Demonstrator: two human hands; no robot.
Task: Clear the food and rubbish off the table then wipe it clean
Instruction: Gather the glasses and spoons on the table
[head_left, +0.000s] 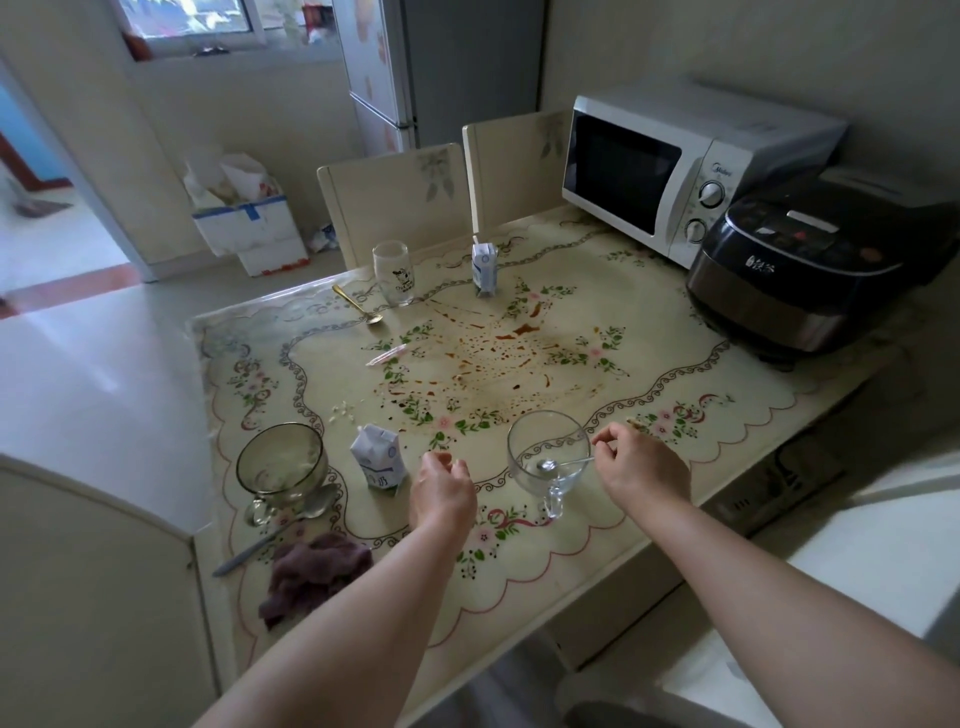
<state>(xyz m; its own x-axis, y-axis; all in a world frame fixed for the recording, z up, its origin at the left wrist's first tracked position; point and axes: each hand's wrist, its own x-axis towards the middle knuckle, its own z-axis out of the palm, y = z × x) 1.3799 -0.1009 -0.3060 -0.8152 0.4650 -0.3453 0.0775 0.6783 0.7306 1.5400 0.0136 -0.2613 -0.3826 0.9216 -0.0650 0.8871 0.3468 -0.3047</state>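
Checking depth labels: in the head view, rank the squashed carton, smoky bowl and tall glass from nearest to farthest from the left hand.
1. squashed carton, just left of the left hand
2. smoky bowl, further left
3. tall glass, far ahead, slightly left

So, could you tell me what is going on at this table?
A person is clearing a dirty table. Their right hand pinches the handle of a spoon lying in a clear glass cup; the left hand hovers loosely curled beside a crushed carton. Brown sauce is spread over the table, and a purple cloth lies untouched at the near edge.
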